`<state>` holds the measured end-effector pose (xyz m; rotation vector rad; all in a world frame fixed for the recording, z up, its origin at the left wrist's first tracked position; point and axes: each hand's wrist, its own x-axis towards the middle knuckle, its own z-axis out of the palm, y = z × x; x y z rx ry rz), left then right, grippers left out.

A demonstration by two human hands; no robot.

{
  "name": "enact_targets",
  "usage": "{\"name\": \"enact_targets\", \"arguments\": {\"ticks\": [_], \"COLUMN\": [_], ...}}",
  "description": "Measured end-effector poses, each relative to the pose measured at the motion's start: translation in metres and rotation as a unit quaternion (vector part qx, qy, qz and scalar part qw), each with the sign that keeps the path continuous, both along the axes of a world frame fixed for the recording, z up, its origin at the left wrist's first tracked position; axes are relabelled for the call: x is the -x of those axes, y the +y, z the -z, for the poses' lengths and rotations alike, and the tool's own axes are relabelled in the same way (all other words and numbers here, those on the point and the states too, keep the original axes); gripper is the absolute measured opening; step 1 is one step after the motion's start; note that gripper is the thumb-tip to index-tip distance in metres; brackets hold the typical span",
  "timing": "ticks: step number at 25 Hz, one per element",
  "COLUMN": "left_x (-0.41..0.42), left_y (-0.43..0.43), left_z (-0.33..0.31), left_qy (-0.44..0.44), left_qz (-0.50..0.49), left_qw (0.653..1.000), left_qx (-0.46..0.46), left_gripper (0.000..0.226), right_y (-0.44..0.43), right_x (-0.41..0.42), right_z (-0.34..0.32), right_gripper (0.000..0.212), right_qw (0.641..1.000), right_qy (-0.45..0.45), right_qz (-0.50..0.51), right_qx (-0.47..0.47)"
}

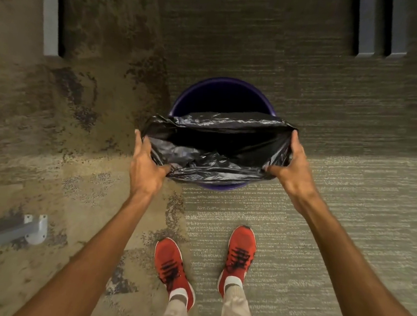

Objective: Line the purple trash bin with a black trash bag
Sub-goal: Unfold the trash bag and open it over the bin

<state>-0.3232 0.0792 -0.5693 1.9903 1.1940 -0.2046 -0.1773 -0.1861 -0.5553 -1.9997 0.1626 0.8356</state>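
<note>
Left hand (pixel 145 163) and right hand (pixel 293 169) each pinch the black trash bag (pixel 216 148), stretched open between them over the purple trash bin (pixel 221 93).

Dim, warm indoor light falls from overhead, leaving the carpet (pixel 323 220) muted and yellowish. Faint glare streaks the creases of the black bag (pixel 214 163), whose mouth is pure shadow. Wide-angle distortion bends the edges; the far carpet looks smeared and soft.
</note>
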Motion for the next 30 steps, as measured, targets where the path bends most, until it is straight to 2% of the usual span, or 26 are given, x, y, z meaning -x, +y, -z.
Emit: {"name": "enact_targets", "arguments": {"ticks": [3,5,7,8,10,13,16,17,19,21,22,23,25,27,30], "left_x": [-0.007,-0.012,-0.012,-0.011,-0.006,0.004,0.014,0.016,0.016,0.009,0.006,0.003,0.005,0.013,0.028], "left_y": [-0.002,-0.004,-0.009,-0.015,-0.025,-0.035,-0.041,-0.043,-0.044,-0.043,-0.044,-0.044,-0.048,-0.052,-0.050], "left_z": [-0.002,0.000,0.004,0.006,0.012,0.013,0.017,0.016,0.014,0.014,0.015,0.016,0.022,0.030,0.044], "left_qy": [-0.061,-0.090,-0.093,-0.092,-0.089,-0.093,-0.022,-0.021,-0.079,-0.130,-0.133,-0.119,-0.080,-0.054,-0.030], "left_qz": [0.041,0.011,-0.125,-0.214,-0.300,-0.251,-0.120,-0.095,-0.059,-0.035,-0.043,-0.062,-0.077,-0.047,-0.056], "left_qw": [0.997,0.996,0.987,0.973,0.943,0.944,0.980,0.983,0.985,0.985,0.986,0.988,0.991,0.994,0.990], "left_qx": [0.003,-0.018,-0.025,0.015,0.114,0.195,0.159,0.157,0.142,0.104,0.090,0.080,0.078,0.086,0.129], "left_gripper": [0.102,0.085,0.052,0.038,0.033,0.069,0.105,0.112,0.119,0.122,0.122,0.123,0.127,0.130,0.124], "right_y": [-0.003,-0.005,-0.005,-0.005,-0.006,-0.012,-0.016,-0.017,-0.018,-0.019,-0.020,-0.020,-0.021,-0.024,-0.029], "right_x": [-0.009,-0.014,-0.013,-0.010,0.001,0.014,0.023,0.024,0.023,0.015,0.012,0.010,0.013,0.021,0.029], "right_z": [0.006,0.010,0.014,0.016,0.021,0.025,0.028,0.029,0.028,0.030,0.031,0.033,0.038,0.046,0.057], "right_gripper": [0.111,0.092,0.060,0.048,0.040,0.055,0.081,0.085,0.089,0.094,0.096,0.097,0.097,0.097,0.096], "right_qw": [0.997,0.993,0.982,0.977,0.971,0.977,0.983,0.980,0.960,0.918,0.901,0.900,0.935,0.960,0.969], "right_qy": [0.024,0.018,0.026,0.044,0.077,0.094,0.095,0.103,0.124,0.143,0.148,0.151,0.145,0.134,0.136], "right_qz": [0.045,0.107,0.180,0.205,0.221,0.188,0.154,0.163,0.205,0.261,0.281,0.284,0.242,0.203,0.180], "right_qx": [-0.053,-0.054,-0.044,-0.048,-0.055,-0.029,-0.023,-0.045,-0.143,-0.263,-0.295,-0.294,-0.215,-0.141,-0.099]}}
